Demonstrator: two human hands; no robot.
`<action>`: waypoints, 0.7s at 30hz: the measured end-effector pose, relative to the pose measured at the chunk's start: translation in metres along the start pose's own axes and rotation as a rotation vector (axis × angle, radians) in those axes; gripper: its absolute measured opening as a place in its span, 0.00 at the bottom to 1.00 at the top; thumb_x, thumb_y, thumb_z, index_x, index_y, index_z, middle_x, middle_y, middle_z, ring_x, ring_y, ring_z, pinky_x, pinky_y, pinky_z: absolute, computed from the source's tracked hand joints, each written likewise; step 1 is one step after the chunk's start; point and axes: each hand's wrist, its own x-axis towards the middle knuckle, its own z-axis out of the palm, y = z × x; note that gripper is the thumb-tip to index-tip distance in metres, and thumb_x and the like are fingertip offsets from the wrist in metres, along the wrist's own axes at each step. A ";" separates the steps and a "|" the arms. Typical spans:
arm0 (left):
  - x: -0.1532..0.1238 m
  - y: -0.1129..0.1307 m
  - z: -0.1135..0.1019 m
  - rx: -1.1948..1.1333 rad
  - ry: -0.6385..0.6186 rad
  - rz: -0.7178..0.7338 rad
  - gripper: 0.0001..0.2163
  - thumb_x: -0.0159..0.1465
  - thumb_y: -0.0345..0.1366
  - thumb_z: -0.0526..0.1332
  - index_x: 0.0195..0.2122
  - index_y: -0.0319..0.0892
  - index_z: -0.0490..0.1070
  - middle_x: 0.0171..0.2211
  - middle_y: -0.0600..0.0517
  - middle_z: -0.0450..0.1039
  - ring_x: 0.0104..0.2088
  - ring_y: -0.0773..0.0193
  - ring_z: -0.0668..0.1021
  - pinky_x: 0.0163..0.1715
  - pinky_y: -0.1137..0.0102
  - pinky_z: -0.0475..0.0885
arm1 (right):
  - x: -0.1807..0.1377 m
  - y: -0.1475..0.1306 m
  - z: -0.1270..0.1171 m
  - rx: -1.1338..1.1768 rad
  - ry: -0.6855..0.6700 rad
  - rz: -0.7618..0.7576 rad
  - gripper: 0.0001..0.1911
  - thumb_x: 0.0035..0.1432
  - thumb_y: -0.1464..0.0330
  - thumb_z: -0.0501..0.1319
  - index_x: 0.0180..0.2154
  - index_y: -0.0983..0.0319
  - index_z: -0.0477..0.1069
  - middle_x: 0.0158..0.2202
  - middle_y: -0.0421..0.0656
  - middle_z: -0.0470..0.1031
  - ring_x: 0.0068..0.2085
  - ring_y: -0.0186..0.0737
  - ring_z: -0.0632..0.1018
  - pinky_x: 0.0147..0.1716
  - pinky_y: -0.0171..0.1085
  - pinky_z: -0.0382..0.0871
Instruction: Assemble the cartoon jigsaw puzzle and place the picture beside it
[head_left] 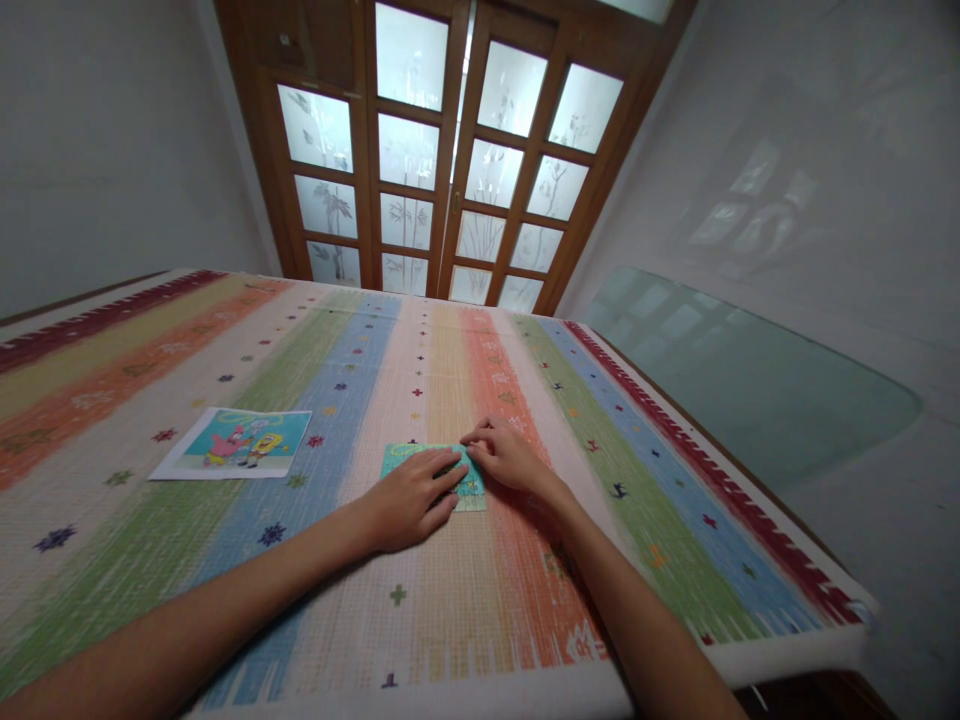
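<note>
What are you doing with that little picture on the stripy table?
A person presses both hands on a small teal cartoon picture piece lying flat on the rainbow-striped woven tablecloth. The left hand lies flat over it, and the right hand has its fingers at the piece's top right edge. A bigger printed cartoon picture sheet lies apart to the left, untouched. Brown wooden doors with frosted glass panes stand behind the table.

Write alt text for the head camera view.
Both hands, left hand and right hand, press flat on a small teal jigsaw puzzle on a striped tablecloth. A cartoon reference picture lies apart, left.
</note>
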 end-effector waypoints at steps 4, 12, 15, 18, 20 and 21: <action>0.000 0.000 0.000 0.000 -0.003 0.004 0.18 0.74 0.37 0.51 0.62 0.40 0.68 0.59 0.37 0.70 0.60 0.48 0.73 0.60 0.49 0.71 | 0.002 0.000 0.003 0.060 0.013 0.034 0.06 0.58 0.78 0.65 0.37 0.64 0.79 0.37 0.43 0.72 0.38 0.38 0.72 0.42 0.37 0.67; -0.002 -0.002 0.002 0.000 -0.005 -0.003 0.19 0.75 0.38 0.51 0.63 0.41 0.66 0.61 0.37 0.70 0.61 0.48 0.73 0.61 0.48 0.70 | 0.005 0.011 0.001 0.307 -0.024 0.130 0.01 0.58 0.74 0.65 0.34 0.63 0.74 0.26 0.36 0.71 0.28 0.34 0.69 0.32 0.33 0.63; -0.002 -0.002 0.002 0.022 -0.025 0.000 0.19 0.75 0.38 0.51 0.63 0.38 0.67 0.60 0.36 0.70 0.61 0.47 0.73 0.61 0.49 0.71 | 0.005 0.011 0.002 0.287 -0.009 0.142 0.02 0.58 0.75 0.65 0.35 0.63 0.76 0.26 0.37 0.71 0.28 0.34 0.70 0.33 0.34 0.63; -0.002 -0.002 0.002 0.024 -0.029 0.003 0.19 0.74 0.38 0.51 0.63 0.38 0.67 0.60 0.36 0.70 0.61 0.47 0.73 0.61 0.49 0.71 | 0.005 0.009 0.003 0.184 0.047 0.106 0.03 0.59 0.75 0.66 0.36 0.64 0.78 0.30 0.39 0.73 0.31 0.35 0.71 0.37 0.35 0.65; -0.002 -0.001 0.002 0.028 -0.022 0.002 0.19 0.74 0.38 0.52 0.63 0.38 0.67 0.61 0.36 0.70 0.61 0.47 0.73 0.61 0.49 0.71 | 0.004 0.006 0.002 0.118 0.108 0.067 0.03 0.59 0.75 0.67 0.37 0.64 0.79 0.34 0.41 0.72 0.33 0.36 0.71 0.39 0.36 0.66; -0.002 -0.001 0.001 0.032 -0.020 0.001 0.18 0.74 0.38 0.52 0.62 0.39 0.67 0.60 0.36 0.70 0.61 0.48 0.73 0.61 0.49 0.71 | 0.003 0.005 0.001 0.101 0.127 0.049 0.04 0.59 0.75 0.67 0.37 0.64 0.80 0.35 0.42 0.72 0.34 0.36 0.72 0.39 0.36 0.66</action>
